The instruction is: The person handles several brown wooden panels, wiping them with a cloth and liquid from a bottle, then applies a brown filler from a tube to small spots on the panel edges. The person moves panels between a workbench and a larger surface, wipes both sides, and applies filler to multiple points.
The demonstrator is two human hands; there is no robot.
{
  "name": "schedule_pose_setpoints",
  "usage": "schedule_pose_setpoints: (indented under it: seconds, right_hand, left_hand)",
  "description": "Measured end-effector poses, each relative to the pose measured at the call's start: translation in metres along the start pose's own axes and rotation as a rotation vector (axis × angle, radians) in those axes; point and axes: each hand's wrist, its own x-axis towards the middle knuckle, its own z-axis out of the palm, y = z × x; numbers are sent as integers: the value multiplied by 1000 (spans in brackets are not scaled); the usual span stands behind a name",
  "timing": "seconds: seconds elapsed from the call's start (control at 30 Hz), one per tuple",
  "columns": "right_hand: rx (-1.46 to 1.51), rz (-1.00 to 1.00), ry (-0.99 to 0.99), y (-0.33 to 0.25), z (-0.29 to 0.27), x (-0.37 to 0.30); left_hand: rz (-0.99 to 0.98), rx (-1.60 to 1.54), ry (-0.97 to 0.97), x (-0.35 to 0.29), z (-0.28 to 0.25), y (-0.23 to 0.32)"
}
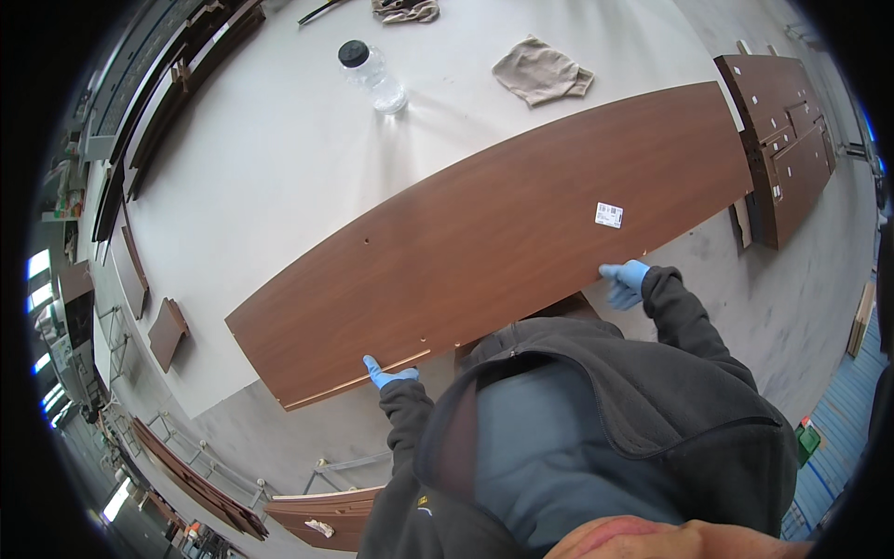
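A long brown wooden panel (484,224) with one curved edge lies at a slant before me. It bears a white label (609,215), small holes and a pale groove along its near left edge. My left hand (391,374), in a blue glove, is at that near edge beside the groove. Its thumb lies on top of the panel and its other fingers are hidden, apparently beneath. Also gloved in blue, my right hand (626,282) is at the near edge further right. One finger stretches onto the panel's edge while the others hang loosely bent, with nothing seen in them.
On the white tabletop (279,168) beyond stand a clear bottle (374,79) with a black cap and a beige cloth glove (542,72). Dark brown panels (787,149) are stacked at right. A small brown board (168,334) lies at left, and more boards (196,480) lean lower left.
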Motion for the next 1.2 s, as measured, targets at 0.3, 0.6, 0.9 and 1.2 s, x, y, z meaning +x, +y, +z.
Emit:
schedule_pose_setpoints:
  seconds: [0.3, 0.6, 0.9, 1.2]
  right_hand:
    - [-821, -1541, 1232, -285, -102, 40]
    - [-965, -1288, 1204, -419, -139, 142]
    - [-1105, -1943, 541, -372, 38, 125]
    - [-75, -1728, 465, -451, -193, 114]
  left_hand:
    - [136, 28, 112, 6, 7, -12]
    - [-149, -131, -212, -43, 19, -105]
    - [-208, 32, -93, -86, 78, -171]
    - [-227, 33, -55, -59, 119, -172]
